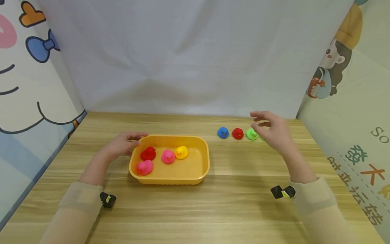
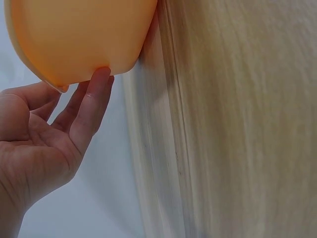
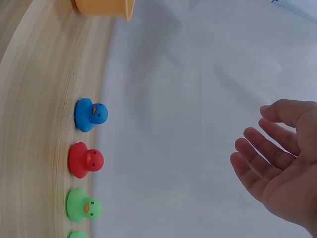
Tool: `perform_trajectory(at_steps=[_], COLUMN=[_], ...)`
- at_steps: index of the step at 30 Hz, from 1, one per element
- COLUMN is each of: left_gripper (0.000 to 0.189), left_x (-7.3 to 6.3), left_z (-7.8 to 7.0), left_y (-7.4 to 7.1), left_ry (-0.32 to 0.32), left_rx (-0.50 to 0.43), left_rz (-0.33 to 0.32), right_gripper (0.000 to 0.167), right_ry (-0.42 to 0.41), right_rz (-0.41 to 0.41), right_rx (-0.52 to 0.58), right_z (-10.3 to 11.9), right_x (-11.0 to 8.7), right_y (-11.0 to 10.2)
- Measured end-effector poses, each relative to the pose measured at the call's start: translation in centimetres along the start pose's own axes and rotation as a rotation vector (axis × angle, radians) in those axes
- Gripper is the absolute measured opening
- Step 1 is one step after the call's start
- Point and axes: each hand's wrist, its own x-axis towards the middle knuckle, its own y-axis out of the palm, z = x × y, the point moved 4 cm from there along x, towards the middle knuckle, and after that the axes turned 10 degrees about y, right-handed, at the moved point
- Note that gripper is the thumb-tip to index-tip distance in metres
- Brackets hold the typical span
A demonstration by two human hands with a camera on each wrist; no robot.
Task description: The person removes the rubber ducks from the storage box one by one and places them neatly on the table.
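Orange tray (image 1: 173,171) lies against the left hand (image 1: 121,145).

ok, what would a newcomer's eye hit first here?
Probably the orange tray left of centre on the table, holding four toy ducks. Then the blue, red and green ducks lined up to its right. The left hand touches the tray's left end; the right hand hovers empty near the row.

“So” (image 1: 380,135), “發” (image 1: 356,154), “大” (image 1: 372,173) (other characters (image 1: 359,196) less clear) on the right-hand backdrop (image 1: 341,122).
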Motion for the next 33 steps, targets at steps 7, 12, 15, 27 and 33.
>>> perform_trajectory(at_steps=[7, 12, 15, 27, 33], left_gripper=[0.043, 0.043, 0.043, 0.043, 0.043], left_x=[-0.2, -0.1, -0.1, 0.0, 0.0], left_z=[0.0, 0.1, 0.3, 0.3, 0.1], left_y=[-0.1, 0.0, 0.0, -0.1, 0.0], left_ry=[0.009, 0.0, -0.012, -0.015, -0.014], left_rx=[-0.019, -0.015, -0.009, -0.005, -0.006], left_rz=[0.004, 0.003, 0.001, -0.002, 0.001], right_gripper=[0.035, 0.035, 0.035, 0.034, 0.036], right_ry=[-0.102, -0.145, -0.157, -0.179, -0.202], right_rz=[-0.038, -0.056, -0.056, 0.01, 0.042], right_rx=[0.095, 0.163, 0.199, 0.326, 0.383], right_z=[2.2, 3.4, 4.0, 8.9, 7.8], right_x=[-0.6, -1.1, -1.3, -3.0, -2.6], right_y=[1.2, 2.3, 2.9, 5.1, 7.6])
